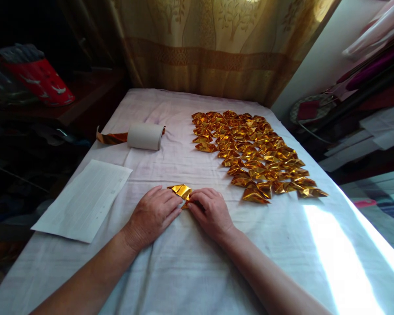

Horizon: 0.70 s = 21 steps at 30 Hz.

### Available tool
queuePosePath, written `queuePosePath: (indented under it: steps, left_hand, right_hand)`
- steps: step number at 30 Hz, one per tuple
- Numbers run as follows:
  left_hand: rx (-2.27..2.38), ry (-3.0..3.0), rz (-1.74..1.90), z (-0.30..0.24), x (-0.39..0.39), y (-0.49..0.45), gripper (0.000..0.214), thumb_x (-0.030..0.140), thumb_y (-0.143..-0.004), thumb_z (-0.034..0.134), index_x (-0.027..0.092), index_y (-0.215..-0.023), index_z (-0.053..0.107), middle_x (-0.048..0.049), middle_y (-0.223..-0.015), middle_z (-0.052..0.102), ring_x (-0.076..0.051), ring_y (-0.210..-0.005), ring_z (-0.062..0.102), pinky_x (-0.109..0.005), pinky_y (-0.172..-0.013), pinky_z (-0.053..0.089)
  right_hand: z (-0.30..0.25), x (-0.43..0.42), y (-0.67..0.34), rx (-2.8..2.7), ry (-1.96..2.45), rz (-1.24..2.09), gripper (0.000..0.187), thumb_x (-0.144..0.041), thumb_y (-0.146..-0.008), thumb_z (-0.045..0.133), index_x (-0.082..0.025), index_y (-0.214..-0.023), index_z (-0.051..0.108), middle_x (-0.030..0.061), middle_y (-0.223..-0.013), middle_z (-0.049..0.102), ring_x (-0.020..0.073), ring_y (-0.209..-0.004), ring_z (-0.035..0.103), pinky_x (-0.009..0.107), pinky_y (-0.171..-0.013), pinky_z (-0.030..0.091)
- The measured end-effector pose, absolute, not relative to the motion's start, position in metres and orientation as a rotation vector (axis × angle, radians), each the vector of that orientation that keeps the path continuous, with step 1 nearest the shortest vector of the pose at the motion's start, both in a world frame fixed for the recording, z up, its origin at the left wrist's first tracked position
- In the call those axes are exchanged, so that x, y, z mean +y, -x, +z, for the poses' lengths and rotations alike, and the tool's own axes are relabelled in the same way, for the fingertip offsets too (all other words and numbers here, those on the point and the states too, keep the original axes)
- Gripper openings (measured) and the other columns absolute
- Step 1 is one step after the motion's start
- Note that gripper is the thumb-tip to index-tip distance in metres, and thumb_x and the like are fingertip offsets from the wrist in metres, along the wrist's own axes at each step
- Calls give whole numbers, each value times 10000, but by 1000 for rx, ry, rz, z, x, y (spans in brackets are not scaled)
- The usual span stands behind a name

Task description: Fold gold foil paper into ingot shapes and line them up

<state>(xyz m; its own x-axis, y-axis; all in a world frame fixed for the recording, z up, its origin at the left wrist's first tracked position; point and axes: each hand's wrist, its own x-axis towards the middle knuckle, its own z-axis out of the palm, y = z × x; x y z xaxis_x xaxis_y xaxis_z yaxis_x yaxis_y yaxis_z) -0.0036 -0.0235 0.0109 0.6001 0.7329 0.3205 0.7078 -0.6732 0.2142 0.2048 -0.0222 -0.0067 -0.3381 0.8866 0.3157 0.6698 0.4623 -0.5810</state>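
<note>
A piece of gold foil paper, partly folded, lies between my two hands at the middle of the table. My left hand rests over its left side, fingers together and pressing on it. On its right side my right hand pinches the edge between thumb and fingers. Fingers hide part of the foil's lower edge. Beyond my right hand sit several rows of folded gold foil ingots, pointed at both ends.
White cloth covers the table. At left lie a printed paper sheet and a curled white-backed roll with gold foil showing. A red container stands on a dark cabinet at far left. A patterned curtain hangs behind.
</note>
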Motion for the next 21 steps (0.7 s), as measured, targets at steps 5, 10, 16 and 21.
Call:
queuePosePath:
  steps: [5, 10, 16, 21]
  left_hand:
    - [1198, -2782, 536, 15, -27, 3, 241, 203, -962, 519, 248, -1177, 618, -35, -1095, 710, -219, -1055, 630, -458, -1056, 388]
    - [1171, -2733, 511, 18, -28, 4, 207, 227, -976, 521, 285, -1120, 658, 0, -1080, 704, -184, -1070, 618, -438, -1096, 337]
    - [1121, -2764, 435, 19, -27, 7, 187, 229, -971, 528, 266, -1095, 662, -15, -1078, 689, -202, -1087, 605, -455, -1099, 330]
    - [1077, -2769, 377, 20, -25, 11, 205, 229, -960, 543, 273, -1116, 669, -25, -1098, 679, -211, -1103, 599, -473, -1119, 316]
  right_hand:
    - [-6, -22, -202, -2130, 1346, 415, 47, -244, -900, 667, -223, -863, 649, 33, -963, 719, 206, -906, 612, 345, -818, 418]
    - [-6, -21, -202, -2145, 1365, 422, 50, -248, -895, 676, -219, -868, 645, 35, -962, 713, 209, -914, 600, 342, -824, 411]
    - [-4, -22, -202, -2138, 1351, 460, 70, -216, -854, 709, -215, -889, 648, 31, -987, 705, 212, -933, 595, 345, -830, 397]
    - [-4, -22, -202, -2146, 1377, 474, 70, -229, -857, 693, -216, -909, 648, 48, -1005, 695, 225, -953, 587, 354, -825, 392]
